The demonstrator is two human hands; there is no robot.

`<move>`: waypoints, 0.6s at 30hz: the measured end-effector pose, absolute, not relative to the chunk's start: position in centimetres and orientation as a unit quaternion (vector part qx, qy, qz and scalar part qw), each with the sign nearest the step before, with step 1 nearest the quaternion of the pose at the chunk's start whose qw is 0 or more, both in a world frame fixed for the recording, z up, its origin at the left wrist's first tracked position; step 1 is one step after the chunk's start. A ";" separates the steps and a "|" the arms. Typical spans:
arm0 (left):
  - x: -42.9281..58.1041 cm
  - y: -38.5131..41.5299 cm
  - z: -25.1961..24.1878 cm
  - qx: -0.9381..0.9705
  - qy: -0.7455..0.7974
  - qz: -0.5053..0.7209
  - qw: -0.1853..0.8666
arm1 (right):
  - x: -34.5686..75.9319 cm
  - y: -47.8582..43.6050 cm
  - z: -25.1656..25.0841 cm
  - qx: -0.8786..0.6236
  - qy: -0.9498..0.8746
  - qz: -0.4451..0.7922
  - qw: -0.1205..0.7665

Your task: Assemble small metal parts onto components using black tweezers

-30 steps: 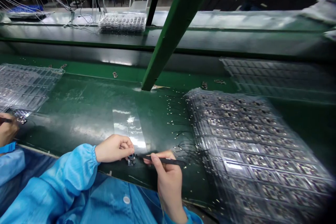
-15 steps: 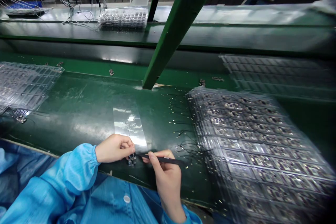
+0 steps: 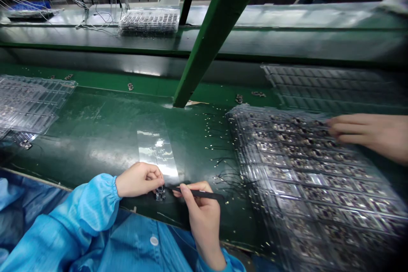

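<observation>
At the front of the green bench, my left hand (image 3: 140, 179) pinches a small circuit board (image 3: 160, 194) at its upper edge. A thin dark wire seems to rise from those fingertips. My right hand (image 3: 201, 212) is closed around black tweezers (image 3: 202, 194), held almost level. Their tips point left and meet the top of the board beside my left fingertips; whether they grip anything is too small to tell. Just beyond my hands lies a clear plastic sheet (image 3: 157, 148), flat on the bench.
Stacked clear trays (image 3: 314, 178) full of small boards stand at right, another person's hand (image 3: 366, 131) over their far edge. Short black wires (image 3: 219, 161) lie left of them. A green post (image 3: 207, 46) rises mid-bench. More trays (image 3: 28, 102) sit left. Boards (image 3: 130, 86) dot the green strip behind.
Another person's hand has come in from the right over the tray stack. The boards on the green strip and the tray at its right have shifted slightly left. My hands stay nearly still.
</observation>
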State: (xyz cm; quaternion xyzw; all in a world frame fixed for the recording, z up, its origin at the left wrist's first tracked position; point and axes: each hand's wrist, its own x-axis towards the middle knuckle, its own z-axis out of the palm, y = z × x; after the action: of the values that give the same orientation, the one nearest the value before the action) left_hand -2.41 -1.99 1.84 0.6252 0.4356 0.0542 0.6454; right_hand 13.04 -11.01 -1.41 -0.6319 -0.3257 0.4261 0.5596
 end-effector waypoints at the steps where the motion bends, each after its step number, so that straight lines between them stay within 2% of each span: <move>1: -2.4 -2.0 1.9 0.625 0.437 0.054 0.645 | 13.0 -11.0 -1.3 -0.632 -0.327 0.423 0.561; 18: -2.4 -1.9 1.9 0.631 0.431 0.061 0.642 | 13.0 -11.1 -1.3 -0.639 -0.338 0.415 0.552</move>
State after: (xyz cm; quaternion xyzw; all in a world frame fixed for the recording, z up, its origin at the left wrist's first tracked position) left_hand -2.45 -1.92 1.93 0.6312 0.4307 0.0611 0.6422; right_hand 13.00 -11.09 -1.32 -0.6390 -0.3379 0.4152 0.5524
